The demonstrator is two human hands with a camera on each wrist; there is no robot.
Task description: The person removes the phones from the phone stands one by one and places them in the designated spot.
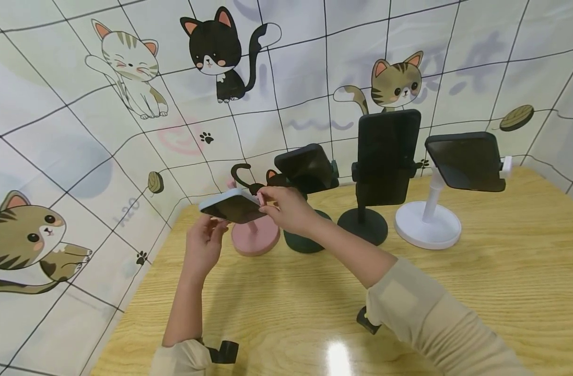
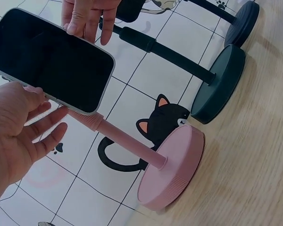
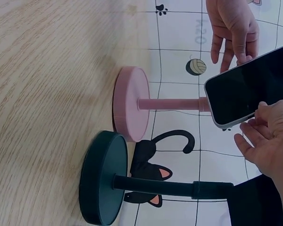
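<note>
A smartphone (image 2: 52, 59) with a dark screen and pale frame lies tilted on the head of a pink phone stand (image 1: 255, 239). At its left end, in the head view, my left hand (image 1: 204, 243) pinches the stand's holder by the phone's edge, thumb at the rim and the other fingers below. Across from it, my right hand (image 1: 288, 209) pinches a small pink clamp arm (image 1: 261, 199) at the phone's other end. The pink stem (image 3: 172, 104) runs up behind the phone, which hides most of the holder.
To the right stand a dark green phone stand (image 1: 305, 243), a black one (image 1: 363, 230) and a white one (image 1: 427, 230), each carrying a dark-screened device. They share a wooden table (image 1: 286, 313) backed by a cat-print cloth (image 1: 295, 68). The green stand is closest to my right forearm.
</note>
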